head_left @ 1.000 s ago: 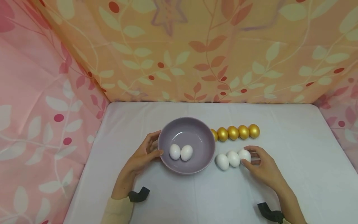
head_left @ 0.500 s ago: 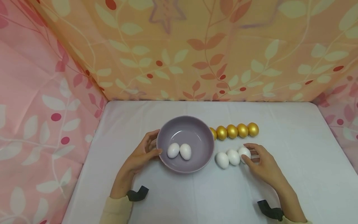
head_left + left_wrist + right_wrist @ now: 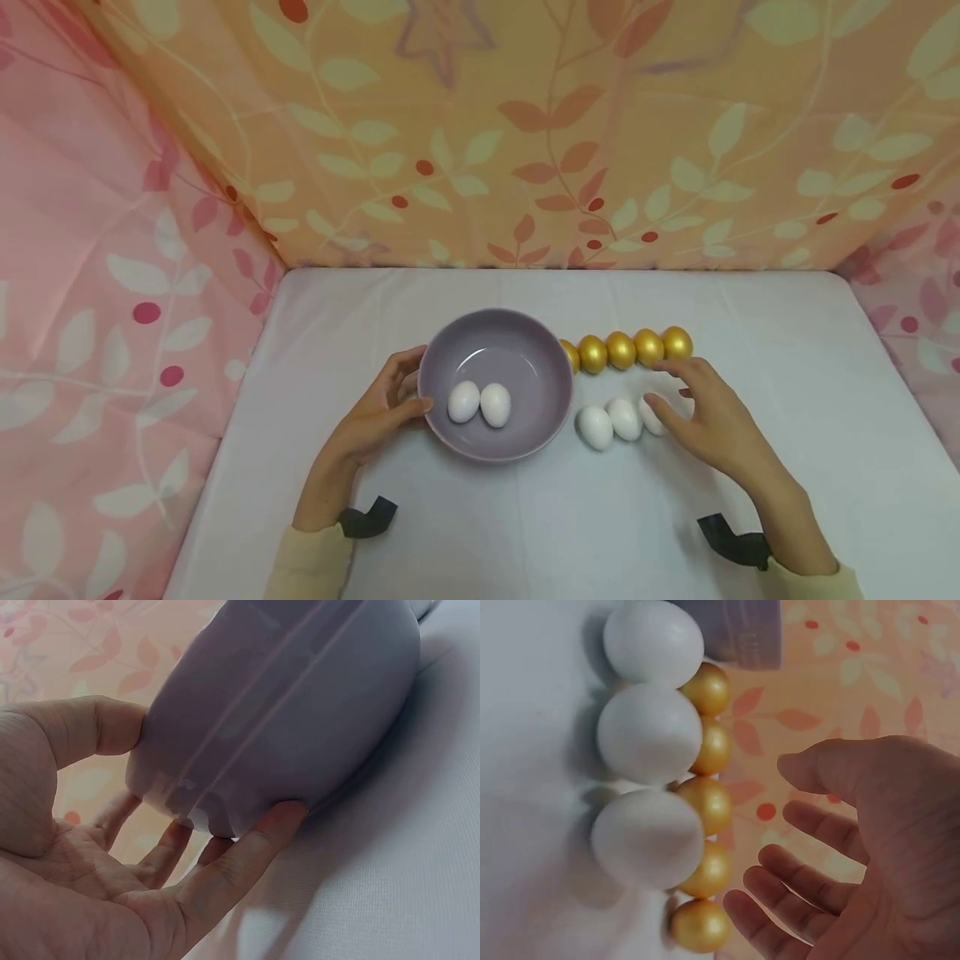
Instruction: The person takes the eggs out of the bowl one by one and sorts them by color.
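A purple bowl sits on the white-covered table, with two white eggs side by side inside it. My left hand holds the bowl's left side, thumb at the rim and fingers against the outer wall. Right of the bowl lies a row of three white eggs; its rightmost egg is partly covered by my right hand. In the right wrist view that hand is held above the row, thumb and fingers spread apart with nothing between them, apart from the nearest white egg.
Several gold eggs form a row behind the white ones, the leftmost partly hidden by the bowl. An orange leaf-patterned cloth hangs along the table's back edge, and a pink cloth hangs at the left.
My right hand has let go of the rightmost white egg, lifted and spread its fingers. The egg stays in its row. My left hand keeps its hold on the bowl.
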Demonstrator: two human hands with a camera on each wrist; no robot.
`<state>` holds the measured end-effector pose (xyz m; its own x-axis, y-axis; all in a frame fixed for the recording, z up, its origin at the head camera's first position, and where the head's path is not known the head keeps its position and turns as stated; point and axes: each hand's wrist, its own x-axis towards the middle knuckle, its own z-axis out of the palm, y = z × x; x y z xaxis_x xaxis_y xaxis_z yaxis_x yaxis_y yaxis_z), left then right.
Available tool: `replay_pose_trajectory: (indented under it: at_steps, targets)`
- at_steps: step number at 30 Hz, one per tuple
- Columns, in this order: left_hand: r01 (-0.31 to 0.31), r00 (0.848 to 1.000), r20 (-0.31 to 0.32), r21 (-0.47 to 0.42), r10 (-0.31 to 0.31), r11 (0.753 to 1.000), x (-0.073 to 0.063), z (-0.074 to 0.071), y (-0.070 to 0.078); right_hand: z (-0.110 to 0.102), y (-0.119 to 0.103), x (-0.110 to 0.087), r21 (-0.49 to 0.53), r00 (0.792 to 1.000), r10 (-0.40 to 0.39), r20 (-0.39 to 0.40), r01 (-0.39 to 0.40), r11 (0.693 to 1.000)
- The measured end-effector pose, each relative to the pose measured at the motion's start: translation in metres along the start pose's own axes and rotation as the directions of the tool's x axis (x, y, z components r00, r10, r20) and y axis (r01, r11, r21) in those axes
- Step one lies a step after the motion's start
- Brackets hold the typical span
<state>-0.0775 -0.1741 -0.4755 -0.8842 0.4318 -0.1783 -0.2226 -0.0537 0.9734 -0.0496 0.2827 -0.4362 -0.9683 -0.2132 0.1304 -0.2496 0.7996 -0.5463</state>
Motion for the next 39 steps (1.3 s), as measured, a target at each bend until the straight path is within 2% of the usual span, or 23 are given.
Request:
replay_pose_trajectory:
  at_steps: [8,13,18,24,28,34,39]
  targets:
    - [-0.002,1.0,-0.005,0.003,0.002,1.0,0.002,-0.001,0.003,-0.004,-0.031,0.028,0.012,0.995,-0.045,0.09,0.044,0.999]
    - [-0.003,1.0,-0.012,-0.004,0.003,1.0,0.0,-0.001,0.002,0.001,-0.049,0.041,0.056,0.987,-0.127,0.103,0.121,0.991]
    - [0.009,1.0,0.003,-0.011,-0.009,1.0,0.0,0.001,0.001,0.008,-0.067,0.054,0.052,0.965,-0.227,0.129,0.222,0.974]
    - [0.001,1.0,-0.006,-0.01,-0.002,1.0,0.0,0.001,0.0,0.017,-0.089,0.075,0.074,0.917,-0.348,0.194,0.34,0.938]
    - [-0.006,1.0,-0.017,-0.01,0.006,1.0,-0.002,-0.001,0.0,0.025,-0.104,0.086,0.102,0.881,-0.392,0.264,0.379,0.92]
    - [-0.004,1.0,-0.004,0.001,0.004,1.0,-0.002,-0.002,0.0,0.041,-0.124,0.095,0.096,0.813,-0.444,0.376,0.442,0.892]
    - [-0.007,1.0,0.005,0.0,0.007,1.0,-0.001,0.0,0.001,0.053,-0.14,0.1,0.101,0.755,-0.49,0.436,0.5,0.86]
